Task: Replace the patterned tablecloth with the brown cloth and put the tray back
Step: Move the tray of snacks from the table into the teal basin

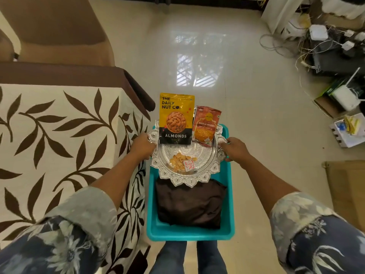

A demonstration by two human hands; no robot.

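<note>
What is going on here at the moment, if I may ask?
A person grips the silver tray with the left hand and right hand, holding it over a teal bin. The tray carries an almonds pouch and a snack packet. The brown cloth lies in the bin, and the patterned tablecloth is not yet removed.

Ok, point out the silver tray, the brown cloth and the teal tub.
silver tray (204, 154), head view, bare embossed centre.
brown cloth (190, 204), head view, middle of folded bundle.
teal tub (189, 235), head view, near rim.
</note>
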